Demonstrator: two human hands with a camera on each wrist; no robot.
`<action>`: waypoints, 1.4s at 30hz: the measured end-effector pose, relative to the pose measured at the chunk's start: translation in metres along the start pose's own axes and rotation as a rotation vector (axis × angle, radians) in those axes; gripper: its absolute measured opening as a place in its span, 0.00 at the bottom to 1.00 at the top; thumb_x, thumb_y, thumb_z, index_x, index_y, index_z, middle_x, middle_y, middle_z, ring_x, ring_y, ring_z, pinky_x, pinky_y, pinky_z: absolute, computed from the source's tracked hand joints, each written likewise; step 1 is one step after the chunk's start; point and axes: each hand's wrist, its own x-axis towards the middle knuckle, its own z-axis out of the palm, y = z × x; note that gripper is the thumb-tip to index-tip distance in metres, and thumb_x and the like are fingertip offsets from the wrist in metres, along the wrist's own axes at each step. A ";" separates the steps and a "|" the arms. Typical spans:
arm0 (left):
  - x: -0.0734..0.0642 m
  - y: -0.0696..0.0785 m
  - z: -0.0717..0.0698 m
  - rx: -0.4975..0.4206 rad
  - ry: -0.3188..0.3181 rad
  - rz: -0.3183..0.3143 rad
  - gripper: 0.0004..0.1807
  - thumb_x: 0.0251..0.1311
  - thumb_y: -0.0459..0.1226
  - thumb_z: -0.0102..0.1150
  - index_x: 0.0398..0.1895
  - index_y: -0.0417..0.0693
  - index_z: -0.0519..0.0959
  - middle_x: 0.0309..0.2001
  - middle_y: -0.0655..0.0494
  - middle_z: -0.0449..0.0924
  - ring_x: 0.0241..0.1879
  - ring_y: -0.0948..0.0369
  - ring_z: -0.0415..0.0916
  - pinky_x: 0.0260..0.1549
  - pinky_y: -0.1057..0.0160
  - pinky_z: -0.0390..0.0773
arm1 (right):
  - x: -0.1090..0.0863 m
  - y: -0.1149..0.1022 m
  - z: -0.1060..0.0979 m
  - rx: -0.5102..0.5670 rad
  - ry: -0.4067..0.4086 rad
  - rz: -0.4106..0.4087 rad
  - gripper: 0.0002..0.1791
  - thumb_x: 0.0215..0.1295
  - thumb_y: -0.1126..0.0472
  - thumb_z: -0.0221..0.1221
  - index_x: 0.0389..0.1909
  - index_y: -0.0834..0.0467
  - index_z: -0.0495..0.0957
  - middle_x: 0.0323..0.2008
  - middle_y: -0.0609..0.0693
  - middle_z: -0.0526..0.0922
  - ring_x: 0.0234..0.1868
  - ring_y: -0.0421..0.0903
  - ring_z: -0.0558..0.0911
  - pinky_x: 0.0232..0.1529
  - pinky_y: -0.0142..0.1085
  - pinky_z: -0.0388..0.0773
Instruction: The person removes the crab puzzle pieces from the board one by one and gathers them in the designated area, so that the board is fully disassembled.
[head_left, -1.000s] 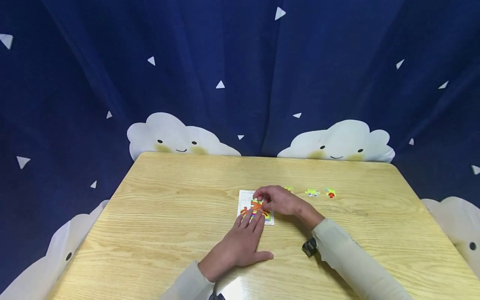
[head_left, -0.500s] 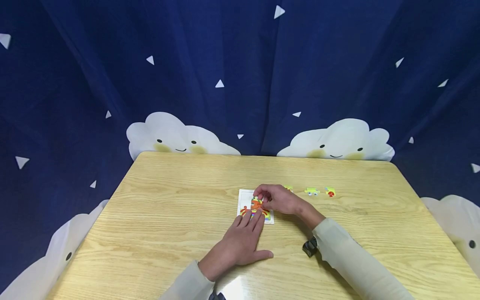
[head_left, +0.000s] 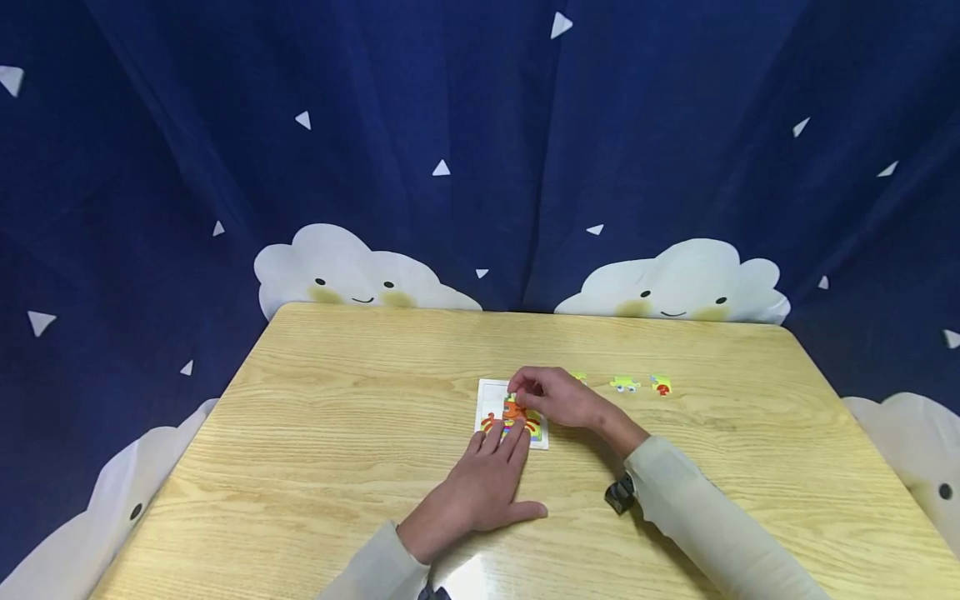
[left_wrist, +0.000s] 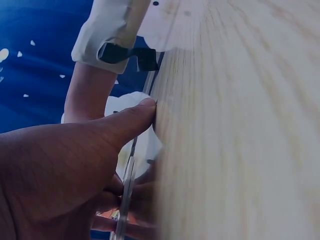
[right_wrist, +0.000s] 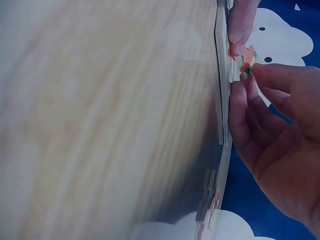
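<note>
A white-framed jigsaw puzzle board [head_left: 491,390] lies on the table, its lower part filled with orange, yellow and blue pieces. My left hand [head_left: 491,492] lies palm down in front of it, straight fingertips resting on the board's lower part and thumb out to the right. From the right, my right hand [head_left: 558,396] reaches over the board and pinches an orange puzzle piece [right_wrist: 247,60] with green and yellow on it. In the right wrist view this piece stands tilted off the board, held between thumb and fingers, close to the left fingertips. The board's upper right is hidden behind the right hand.
To the right of the board lie loose puzzle pieces: a yellow one with eyes [head_left: 624,384], a yellow one with a red shape [head_left: 661,385], and one [head_left: 580,377] partly hidden by the right hand. A blue curtain [head_left: 480,150] hangs behind the wooden table [head_left: 337,417].
My right fingers have shifted slightly up on the orange puzzle piece, and the piece has turned a little over the board. The left hand stays in place.
</note>
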 end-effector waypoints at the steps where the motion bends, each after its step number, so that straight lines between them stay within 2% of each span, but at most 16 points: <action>1: 0.000 0.000 0.000 -0.002 0.004 0.001 0.56 0.65 0.72 0.48 0.81 0.39 0.55 0.81 0.45 0.51 0.78 0.45 0.50 0.70 0.45 0.59 | 0.000 0.000 0.000 0.000 0.009 0.004 0.05 0.76 0.65 0.59 0.46 0.56 0.82 0.35 0.43 0.81 0.38 0.42 0.79 0.43 0.37 0.76; 10: 0.001 0.002 0.002 -0.007 0.015 0.003 0.56 0.65 0.71 0.49 0.81 0.38 0.55 0.81 0.44 0.50 0.78 0.44 0.50 0.71 0.45 0.58 | -0.003 -0.002 -0.001 0.011 0.034 0.025 0.03 0.76 0.65 0.58 0.43 0.57 0.79 0.33 0.47 0.80 0.35 0.43 0.77 0.40 0.37 0.74; 18: 0.000 0.007 0.004 0.004 0.022 -0.007 0.56 0.64 0.71 0.51 0.80 0.37 0.57 0.80 0.42 0.52 0.77 0.43 0.52 0.70 0.45 0.59 | -0.005 0.002 0.000 0.144 0.039 0.063 0.03 0.77 0.66 0.56 0.44 0.60 0.77 0.33 0.53 0.79 0.35 0.49 0.80 0.38 0.36 0.77; 21: -0.001 0.008 0.004 -0.006 0.024 -0.011 0.56 0.64 0.70 0.52 0.79 0.37 0.57 0.80 0.42 0.53 0.77 0.43 0.52 0.70 0.44 0.60 | -0.007 0.002 0.001 0.164 0.029 0.066 0.03 0.77 0.66 0.56 0.44 0.60 0.78 0.33 0.53 0.80 0.35 0.49 0.81 0.39 0.36 0.77; 25: -0.003 0.010 0.006 -0.036 0.039 -0.003 0.55 0.64 0.69 0.54 0.78 0.37 0.59 0.80 0.41 0.53 0.76 0.42 0.53 0.70 0.43 0.60 | -0.012 0.001 -0.001 0.154 0.018 0.060 0.03 0.77 0.65 0.57 0.44 0.58 0.79 0.34 0.51 0.80 0.35 0.47 0.80 0.39 0.37 0.76; 31: -0.003 0.011 0.008 -0.015 0.072 0.001 0.50 0.62 0.69 0.56 0.75 0.44 0.64 0.78 0.41 0.57 0.76 0.42 0.55 0.69 0.43 0.61 | -0.020 0.001 -0.009 0.136 0.019 0.062 0.03 0.77 0.63 0.57 0.44 0.55 0.80 0.36 0.48 0.80 0.37 0.48 0.80 0.39 0.38 0.74; 37: -0.003 0.010 0.006 -0.015 0.067 0.004 0.49 0.64 0.69 0.55 0.76 0.44 0.64 0.78 0.40 0.56 0.76 0.42 0.54 0.69 0.43 0.62 | -0.030 0.004 -0.026 0.093 0.043 0.067 0.03 0.77 0.62 0.58 0.44 0.56 0.80 0.36 0.51 0.81 0.35 0.54 0.81 0.33 0.37 0.75; 42: -0.003 0.007 0.003 -0.016 0.070 -0.004 0.49 0.64 0.68 0.55 0.76 0.44 0.65 0.79 0.41 0.55 0.76 0.42 0.54 0.69 0.43 0.61 | -0.041 0.004 -0.046 0.035 0.033 0.055 0.04 0.77 0.63 0.57 0.42 0.56 0.80 0.35 0.52 0.81 0.30 0.50 0.78 0.29 0.36 0.74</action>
